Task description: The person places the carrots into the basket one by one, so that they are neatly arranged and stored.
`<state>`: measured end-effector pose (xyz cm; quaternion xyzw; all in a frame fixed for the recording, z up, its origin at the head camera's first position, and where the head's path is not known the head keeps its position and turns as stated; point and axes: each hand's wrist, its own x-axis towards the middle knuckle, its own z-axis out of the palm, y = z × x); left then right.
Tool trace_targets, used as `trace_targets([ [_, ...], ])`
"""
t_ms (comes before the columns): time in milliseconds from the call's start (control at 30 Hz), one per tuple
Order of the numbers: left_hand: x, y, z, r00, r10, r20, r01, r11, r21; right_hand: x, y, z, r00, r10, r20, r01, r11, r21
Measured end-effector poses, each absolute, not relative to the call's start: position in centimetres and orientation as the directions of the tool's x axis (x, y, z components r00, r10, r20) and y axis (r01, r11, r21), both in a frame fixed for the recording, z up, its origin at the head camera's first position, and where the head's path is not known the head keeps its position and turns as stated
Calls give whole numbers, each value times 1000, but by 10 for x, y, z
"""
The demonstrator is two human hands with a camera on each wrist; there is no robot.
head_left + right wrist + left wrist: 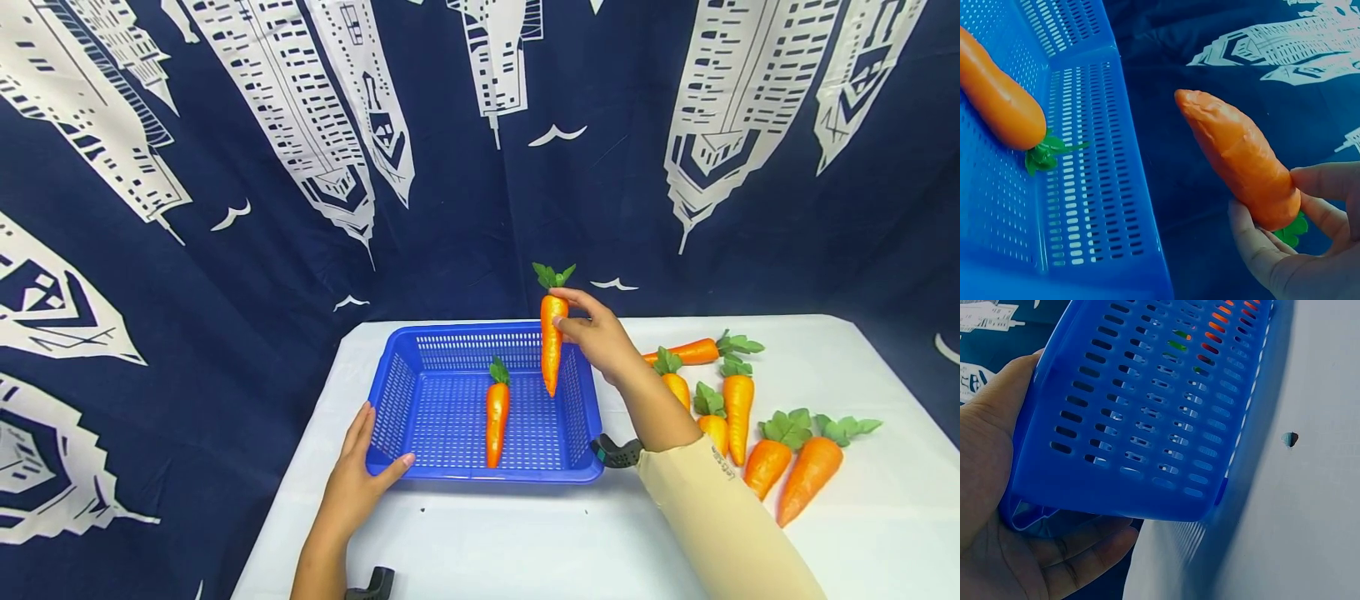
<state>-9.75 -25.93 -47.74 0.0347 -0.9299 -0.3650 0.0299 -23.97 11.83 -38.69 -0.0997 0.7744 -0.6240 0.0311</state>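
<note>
In the head view, a carrot (552,342) with green leaves hangs tip down above the right part of the blue plastic basket (502,476). My right hand (600,335) pinches it near its leafy top between thumb and fingers. The right wrist view shows this carrot (1241,159) in the fingertips of the right hand (1310,244), beside the basket wall. A second carrot (497,425) lies inside the basket. My left hand (352,483) holds the basket's near left corner, thumb over the front rim and fingers along the outside of the left wall.
Several more carrots lie on the white table (525,542) right of the basket, among them one carrot (810,479) near the front and another carrot (738,417) behind it. The right forearm partly covers this group. A dark blue cloth (480,233) with white buildings hangs behind.
</note>
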Motion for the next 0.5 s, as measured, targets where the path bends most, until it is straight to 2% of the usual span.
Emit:
trace_targets([
  [233, -98, -259, -477, -996, -85, 23, -46, 731, 681, -245, 103, -388, -969, -235, 80, -128, 195, -972],
  [500, -98, -259, -477, -996, -91, 22, -51, 728, 683, -248, 85, -399, -958, -286, 26, -111, 287, -951],
])
